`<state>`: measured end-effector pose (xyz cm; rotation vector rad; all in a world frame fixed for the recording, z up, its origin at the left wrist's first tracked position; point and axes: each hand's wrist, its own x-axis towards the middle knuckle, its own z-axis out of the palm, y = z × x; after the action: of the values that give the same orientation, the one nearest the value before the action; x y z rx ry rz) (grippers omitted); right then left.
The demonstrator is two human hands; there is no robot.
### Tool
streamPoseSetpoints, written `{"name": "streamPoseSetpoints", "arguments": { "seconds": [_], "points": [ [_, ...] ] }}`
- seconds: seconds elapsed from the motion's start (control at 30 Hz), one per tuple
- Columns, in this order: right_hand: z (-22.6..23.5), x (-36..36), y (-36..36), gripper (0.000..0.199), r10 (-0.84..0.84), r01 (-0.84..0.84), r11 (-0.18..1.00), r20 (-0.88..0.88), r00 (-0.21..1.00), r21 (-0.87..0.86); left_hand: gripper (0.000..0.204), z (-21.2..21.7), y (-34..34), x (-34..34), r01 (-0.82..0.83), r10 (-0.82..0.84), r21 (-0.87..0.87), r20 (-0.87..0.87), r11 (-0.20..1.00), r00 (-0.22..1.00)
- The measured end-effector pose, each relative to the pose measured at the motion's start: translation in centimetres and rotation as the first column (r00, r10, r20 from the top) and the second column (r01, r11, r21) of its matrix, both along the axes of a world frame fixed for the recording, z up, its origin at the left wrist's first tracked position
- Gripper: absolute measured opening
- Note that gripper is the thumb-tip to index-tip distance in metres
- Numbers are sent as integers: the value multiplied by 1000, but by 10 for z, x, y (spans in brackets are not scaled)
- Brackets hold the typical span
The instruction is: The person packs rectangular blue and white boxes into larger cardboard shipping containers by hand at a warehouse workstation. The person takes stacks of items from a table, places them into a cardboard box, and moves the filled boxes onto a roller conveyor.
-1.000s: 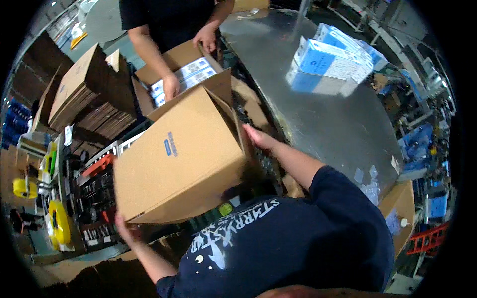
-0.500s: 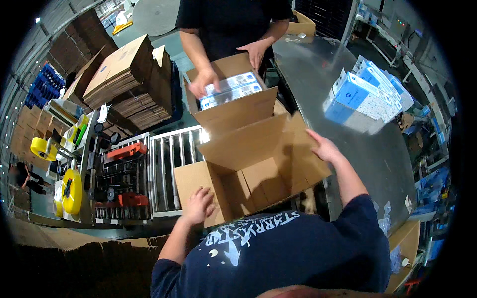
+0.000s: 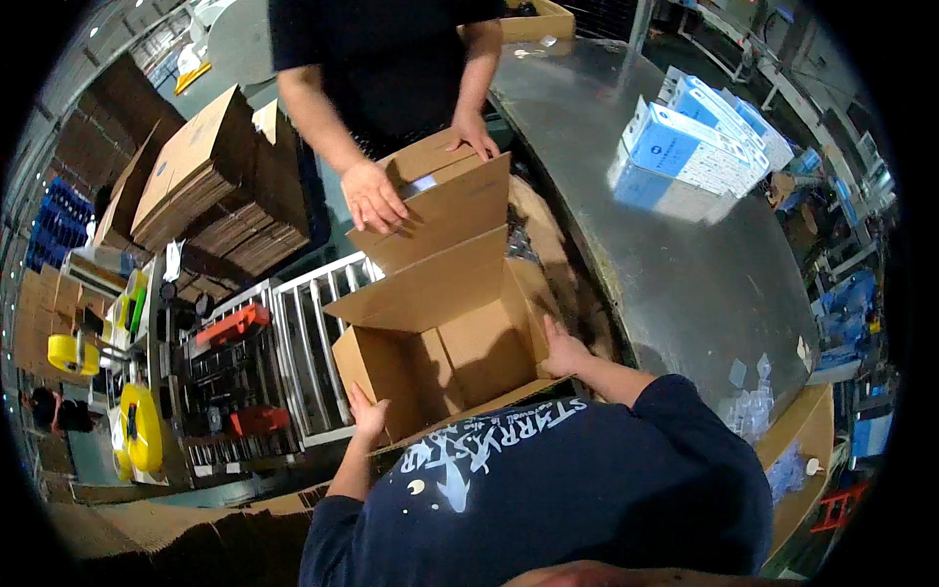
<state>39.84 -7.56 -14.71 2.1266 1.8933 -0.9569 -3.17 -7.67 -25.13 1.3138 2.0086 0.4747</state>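
Two bare hands hold one open cardboard box [image 3: 440, 342] near the middle of the view, a little toward 6 o'clock. The left hand [image 3: 367, 416] lies flat with the fingers spread wide against the outer wall of the box at its 8 o'clock corner. The right hand [image 3: 562, 352] presses open against the wall at 3 o'clock, with the thumb over the edge, so the box is held between both palms. The box stands with its mouth upward, its flaps are open and the inside looks empty and brown. Its far flap rises toward 12 o'clock and touches a second box [image 3: 440, 201], which another person in a dark shirt holds. That person's hand [image 3: 377, 196] rests on the flap at 10 o'clock from the middle, and the other hand [image 3: 474, 132] rests on the top edge of the same box. At 2 o'clock a grey metal table [image 3: 685, 284] carries a group of blue and white cartons [image 3: 694, 147], well apart from the hands. At 10 o'clock lie stacks of flat folded cardboard [image 3: 210, 186]. At 8 o'clock there is a white metal rack [image 3: 303, 342], and beside it a black frame with orange parts [image 3: 230, 328]. Yellow tape rolls [image 3: 142, 430] stand at 8 o'clock near the rim.
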Motion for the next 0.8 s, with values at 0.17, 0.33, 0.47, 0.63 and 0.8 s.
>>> {"name": "streamPoseSetpoints", "arguments": {
  "seconds": [0.17, 0.33, 0.47, 0.63, 0.8],
  "points": [
    [35, 47, 36, 80, 219, -217, 976, 118, 969, -29, 96, -2, 20, 43, 82, -44, -138, 256, 987, 966],
    [54, 116, 34, 36, 519, -607, 745, 333, 787, 275, 100, 39, 49, 123, 462, -445, -113, 145, 880, 883],
    [42, 131, 23, 28, 531, -584, 789, 266, 805, 193, 71, 140, 90, 164, 717, -978, -666, -164, 205, 128],
    [41, 145, 5, 26, 531, -553, 796, 155, 833, 244, 53, 218, 139, 353, 972, -974, 199, -162, 126, 160],
    [116, 235, 57, 38, 186, -98, 960, -337, 923, 261, 56, 161, 163, 489, 990, -832, 132, -544, 46, 111]
  ]
}}
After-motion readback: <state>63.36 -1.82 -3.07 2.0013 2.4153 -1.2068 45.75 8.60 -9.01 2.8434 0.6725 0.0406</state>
